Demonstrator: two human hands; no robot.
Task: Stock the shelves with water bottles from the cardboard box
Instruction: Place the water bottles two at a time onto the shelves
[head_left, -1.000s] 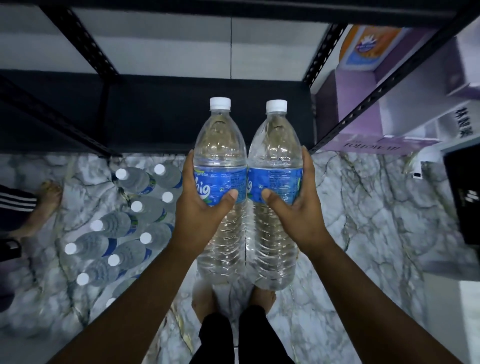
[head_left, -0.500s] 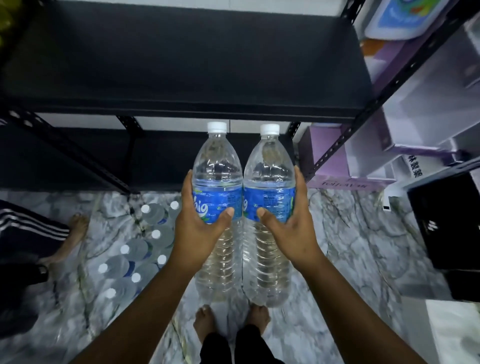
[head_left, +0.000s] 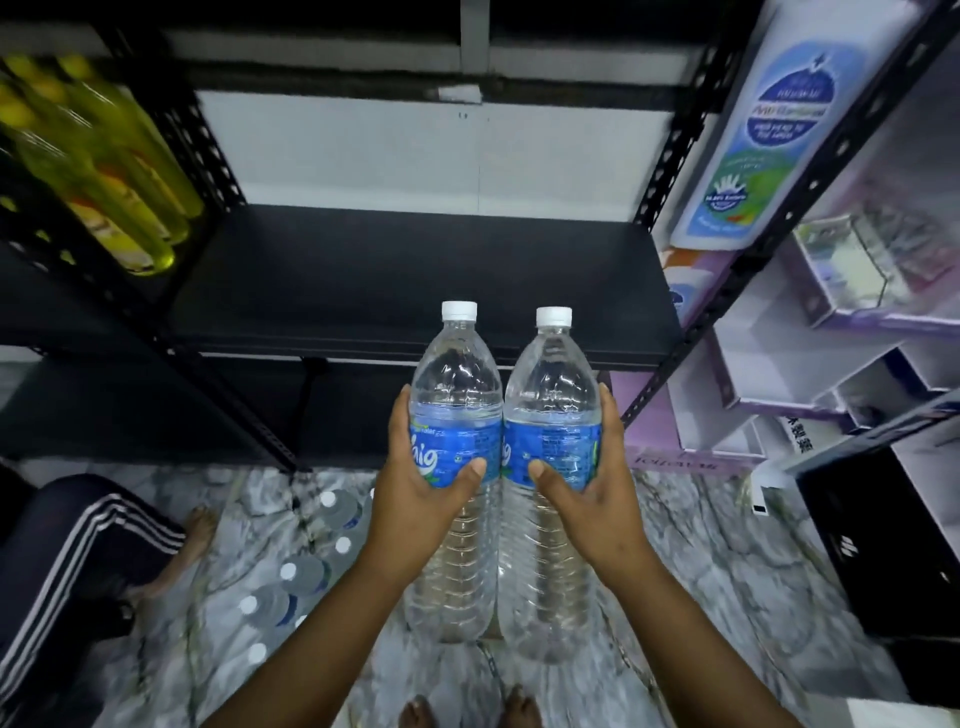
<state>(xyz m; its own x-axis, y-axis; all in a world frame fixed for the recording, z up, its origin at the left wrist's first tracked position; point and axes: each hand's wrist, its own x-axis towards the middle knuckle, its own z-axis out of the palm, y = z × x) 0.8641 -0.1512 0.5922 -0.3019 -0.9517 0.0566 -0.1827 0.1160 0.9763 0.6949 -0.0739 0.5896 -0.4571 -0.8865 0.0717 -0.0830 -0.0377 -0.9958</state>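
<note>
The left hand (head_left: 415, 478) grips the left water bottle (head_left: 454, 415) around its blue label, thumb laid across the front and fingers curled round the far side. The right hand (head_left: 582, 483) grips the right water bottle (head_left: 550, 421) the same way, thumb on the label. Both bottles are held upright in the air, side by side and touching along their labelled bellies. They are clear plastic with smooth rounded shoulders, ribbed lower bodies and white ridged screw caps, and both are full.

Just beyond the caps lies a black shelf board (head_left: 415, 280), flat and matte, with a thin front lip; its surface is bare across the middle. Perforated black steel uprights (head_left: 218, 156) slant along its left and right sides, bounding the bay. A second dark shelf sits below it, close to the floor.

On the left rack stand yellow-green bottles (head_left: 119, 182), glossy and blurred. On the right rack are white and lilac cartons (head_left: 852, 291) and a tall white pack with a blue oval label (head_left: 774, 119).

The floor (head_left: 727, 571) is polished grey-veined marble. More water bottles (head_left: 306, 571) stand grouped on it to the lower left, white caps upward. Beside them is another person's leg in dark trousers with white stripes (head_left: 78, 561). A black crate (head_left: 893, 545) sits at the right. The holder's bare toes show at the bottom edge.
</note>
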